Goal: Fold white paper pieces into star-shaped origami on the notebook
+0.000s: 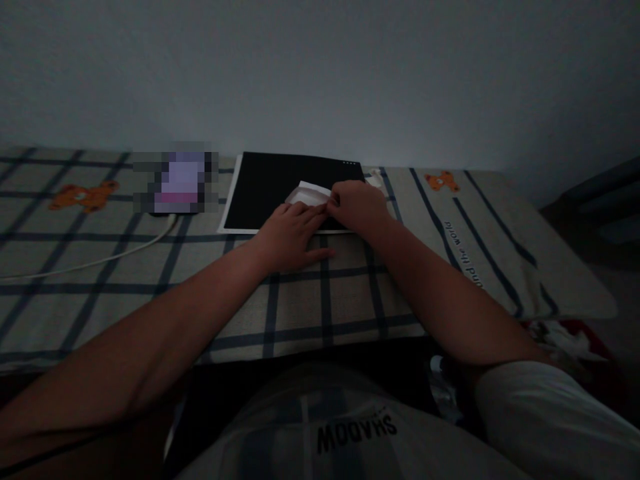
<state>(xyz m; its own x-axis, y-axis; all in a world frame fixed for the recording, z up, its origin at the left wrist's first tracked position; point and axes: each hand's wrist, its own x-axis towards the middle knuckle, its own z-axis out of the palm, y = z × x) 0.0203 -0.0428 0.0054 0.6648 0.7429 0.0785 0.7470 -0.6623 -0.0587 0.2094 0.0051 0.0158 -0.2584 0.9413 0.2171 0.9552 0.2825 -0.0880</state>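
1. Arms come first, nearest to where the person sits. Both reach forward over a checked cloth (pixel 350 300) with dark blue lines and little orange bears.

2. Next comes the left hand (pixel 290 233). It lies flat, palm down, partly on the cloth and partly on the near edge of a black sheet (pixel 265 190). Its fingers are stretched out and close together, with the thumb sticking out to the side. The fingertips press on the near side of a folded white paper (pixel 307 193). They hold it down; they do not wrap round it.

3. Just beyond, and a bit to the right, is the right hand (pixel 357 207). It is curled into a loose fist on the right end of the white paper. Its fingers are bent in and tucked under, so I cannot tell if they pinch the paper or only press on it.

4. The white paper lies on the black sheet, touching both hands. It sticks out past the fingertips, up and to the left, away from the person. Its long side runs left to right. Both hands are equally near to it.

5. Farther left a white cable (pixel 100 260) runs across the cloth to a blurred-out thing (pixel 175 177). Behind everything stands a plain wall (pixel 320 73). The room is dim.
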